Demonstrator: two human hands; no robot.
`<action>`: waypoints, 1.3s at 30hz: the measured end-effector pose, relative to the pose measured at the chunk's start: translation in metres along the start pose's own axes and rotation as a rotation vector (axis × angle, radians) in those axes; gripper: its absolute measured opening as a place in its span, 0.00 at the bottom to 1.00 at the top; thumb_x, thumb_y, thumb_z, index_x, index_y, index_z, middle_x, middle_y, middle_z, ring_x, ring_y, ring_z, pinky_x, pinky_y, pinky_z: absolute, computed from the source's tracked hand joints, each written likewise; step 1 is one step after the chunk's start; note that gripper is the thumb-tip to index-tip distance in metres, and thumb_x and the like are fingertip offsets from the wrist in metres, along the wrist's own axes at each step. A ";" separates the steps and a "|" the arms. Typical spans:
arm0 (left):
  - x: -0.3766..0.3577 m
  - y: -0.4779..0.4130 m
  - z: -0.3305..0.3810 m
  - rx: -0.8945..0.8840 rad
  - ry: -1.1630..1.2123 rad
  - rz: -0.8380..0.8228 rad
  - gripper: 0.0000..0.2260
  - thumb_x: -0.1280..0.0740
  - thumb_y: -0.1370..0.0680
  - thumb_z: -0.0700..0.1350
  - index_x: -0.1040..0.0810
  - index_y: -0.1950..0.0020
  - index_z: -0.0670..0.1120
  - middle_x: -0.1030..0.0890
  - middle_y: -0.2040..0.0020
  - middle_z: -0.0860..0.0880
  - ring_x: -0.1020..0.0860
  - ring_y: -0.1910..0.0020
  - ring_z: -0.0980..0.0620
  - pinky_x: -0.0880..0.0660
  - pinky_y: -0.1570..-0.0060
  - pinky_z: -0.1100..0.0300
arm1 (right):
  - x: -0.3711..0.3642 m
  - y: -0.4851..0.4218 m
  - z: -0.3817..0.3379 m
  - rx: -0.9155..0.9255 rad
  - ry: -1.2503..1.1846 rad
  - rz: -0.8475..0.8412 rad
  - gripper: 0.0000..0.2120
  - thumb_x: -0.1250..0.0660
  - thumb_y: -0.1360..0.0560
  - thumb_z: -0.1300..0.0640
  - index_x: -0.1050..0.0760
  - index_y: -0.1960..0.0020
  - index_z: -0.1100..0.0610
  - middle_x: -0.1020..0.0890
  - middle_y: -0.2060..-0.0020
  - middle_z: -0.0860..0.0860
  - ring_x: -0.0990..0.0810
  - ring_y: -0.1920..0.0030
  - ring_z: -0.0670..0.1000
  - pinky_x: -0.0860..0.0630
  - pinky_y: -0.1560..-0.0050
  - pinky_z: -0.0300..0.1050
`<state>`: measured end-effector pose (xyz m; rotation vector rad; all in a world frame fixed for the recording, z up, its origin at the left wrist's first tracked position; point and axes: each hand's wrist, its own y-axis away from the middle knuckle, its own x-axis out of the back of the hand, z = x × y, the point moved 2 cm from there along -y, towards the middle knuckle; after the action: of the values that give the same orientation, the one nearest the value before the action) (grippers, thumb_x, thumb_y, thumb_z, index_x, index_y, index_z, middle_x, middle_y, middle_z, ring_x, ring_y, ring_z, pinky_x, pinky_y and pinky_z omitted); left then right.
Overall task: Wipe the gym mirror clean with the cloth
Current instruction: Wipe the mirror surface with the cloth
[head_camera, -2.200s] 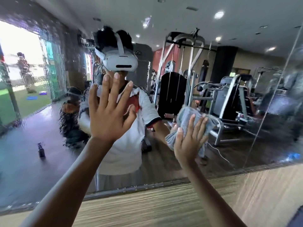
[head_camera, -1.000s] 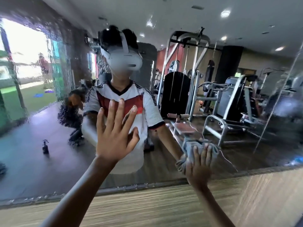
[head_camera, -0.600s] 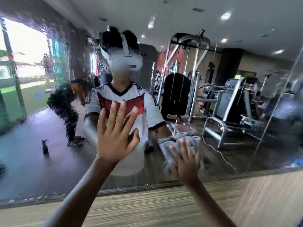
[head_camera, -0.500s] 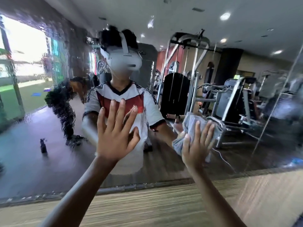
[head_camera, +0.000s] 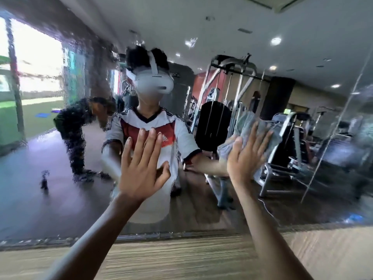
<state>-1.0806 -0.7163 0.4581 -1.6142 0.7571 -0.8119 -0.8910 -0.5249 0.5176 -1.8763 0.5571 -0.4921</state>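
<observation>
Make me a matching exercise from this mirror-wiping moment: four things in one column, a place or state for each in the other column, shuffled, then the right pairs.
Column one
1. left hand
2. right hand
3. grey cloth
4. wood-grain panel

Column two
A. runs below the lower edge of the mirror
B. held against the mirror under a palm
C. bare, laid flat on the mirror, holding nothing
D. fingers straight and spread, pressing the cloth

Pairs: 1-C, 2-D, 3-B, 4-A
</observation>
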 end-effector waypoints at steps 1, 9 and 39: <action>0.001 0.000 0.000 0.010 0.012 -0.005 0.33 0.39 0.21 0.56 0.38 0.21 0.40 0.38 0.21 0.41 0.42 0.20 0.42 0.44 0.23 0.41 | -0.001 -0.019 -0.016 -0.035 0.000 0.023 0.28 0.56 0.16 0.44 0.44 0.20 0.56 0.40 0.22 0.60 0.43 0.22 0.60 0.44 0.28 0.72; 0.011 -0.030 -0.011 0.035 0.013 0.025 0.30 0.41 0.22 0.57 0.29 0.25 0.43 0.28 0.27 0.40 0.34 0.27 0.43 0.43 0.30 0.44 | 0.004 0.044 -0.007 0.791 0.147 -0.182 0.34 0.44 0.22 0.50 0.51 0.19 0.47 0.48 0.19 0.51 0.46 0.20 0.54 0.49 0.23 0.65; 0.031 -0.164 -0.043 -0.059 0.043 0.056 0.25 0.44 0.22 0.56 0.27 0.28 0.47 0.26 0.31 0.37 0.33 0.31 0.39 0.43 0.34 0.42 | 0.007 -0.063 -0.030 0.739 0.118 -0.062 0.25 0.56 0.15 0.48 0.46 0.20 0.53 0.48 0.19 0.52 0.47 0.20 0.56 0.45 0.25 0.67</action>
<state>-1.0901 -0.7367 0.6292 -1.6248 0.8604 -0.7922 -0.8936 -0.5309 0.5875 -1.1652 0.3263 -0.7357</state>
